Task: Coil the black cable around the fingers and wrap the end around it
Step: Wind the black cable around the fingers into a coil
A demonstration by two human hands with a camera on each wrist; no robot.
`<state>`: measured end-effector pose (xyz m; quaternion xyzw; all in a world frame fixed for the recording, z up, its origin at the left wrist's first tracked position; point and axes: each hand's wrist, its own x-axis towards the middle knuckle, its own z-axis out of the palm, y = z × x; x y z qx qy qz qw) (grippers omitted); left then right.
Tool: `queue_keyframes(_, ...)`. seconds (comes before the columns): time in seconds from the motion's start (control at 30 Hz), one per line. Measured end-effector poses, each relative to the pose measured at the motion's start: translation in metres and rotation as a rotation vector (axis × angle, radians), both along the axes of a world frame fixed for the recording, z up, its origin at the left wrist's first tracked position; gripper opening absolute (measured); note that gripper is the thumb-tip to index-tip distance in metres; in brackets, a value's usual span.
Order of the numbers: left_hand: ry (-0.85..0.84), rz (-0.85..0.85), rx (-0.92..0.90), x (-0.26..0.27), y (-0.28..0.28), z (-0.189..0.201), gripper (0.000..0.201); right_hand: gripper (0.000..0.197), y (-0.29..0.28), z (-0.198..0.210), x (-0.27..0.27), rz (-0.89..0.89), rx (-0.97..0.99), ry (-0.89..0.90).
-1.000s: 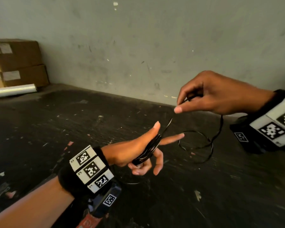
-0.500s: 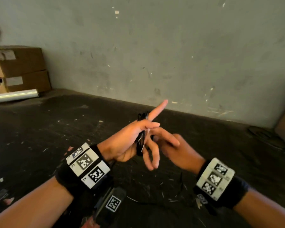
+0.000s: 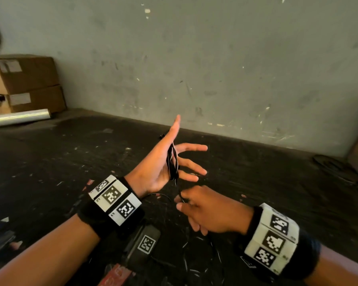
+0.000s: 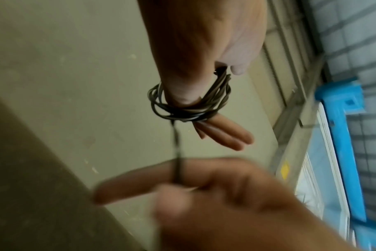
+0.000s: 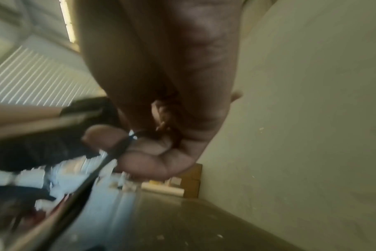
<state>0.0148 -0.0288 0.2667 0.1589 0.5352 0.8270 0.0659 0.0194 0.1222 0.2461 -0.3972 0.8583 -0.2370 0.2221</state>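
Right hand: the right hand (image 3: 210, 211) sits low and nearest the viewer, back of the hand up, fingers curled; thumb and forefinger pinch the free run of the black cable (image 3: 172, 162) just below the other hand. The right wrist view, blurred, shows the strand crossing its fingertips (image 5: 110, 135).
Right wristband: a black band (image 3: 277, 240) carrying white blocks with black square code markers; the patterns are smeared and no writing can be read.
Left hand: the left hand (image 3: 165, 162) is raised, palm turned toward the right, thumb pointing up toward the wall, fingers straight and spread forward. It carries the coil without closing on it.
Cable: several loops lie wound around the left fingers near their base; in the left wrist view the coil (image 4: 189, 103) circles the fingers and one taut strand drops from it to the right hand's pinch (image 4: 178, 171).
Left wristband: a black band (image 3: 116, 200) with three white blocks of square code markers; a small mark beside them is too tiny to read.
Floor: a dark, scuffed surface (image 3: 50, 162) under both hands.
Boxes: two stacked cardboard boxes (image 3: 27, 83) far left against the wall, each with a pale label, text illegible; a shiny roll (image 3: 19, 117) lies in front.
Wall: grey, chipped (image 3: 215, 69).
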Motion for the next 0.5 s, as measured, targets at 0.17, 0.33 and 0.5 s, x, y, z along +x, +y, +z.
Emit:
queue_keyframes(0.17,0.006,0.046,-0.063,-0.001,0.004,-0.003,0.074,0.027,-0.006,-0.001,0.007,0.043,-0.005,0.198)
queue_keyframes(0.33,0.002,0.094,-0.182,0.002,0.009,-0.012,0.065,0.024,0.004,0.025,0.008,0.111,0.038,0.143)
queue_keyframes(0.5,0.027,-0.001,0.099,-0.001,-0.001,-0.007,0.07,0.022,0.005,0.003,0.003,0.13,0.087,0.306)
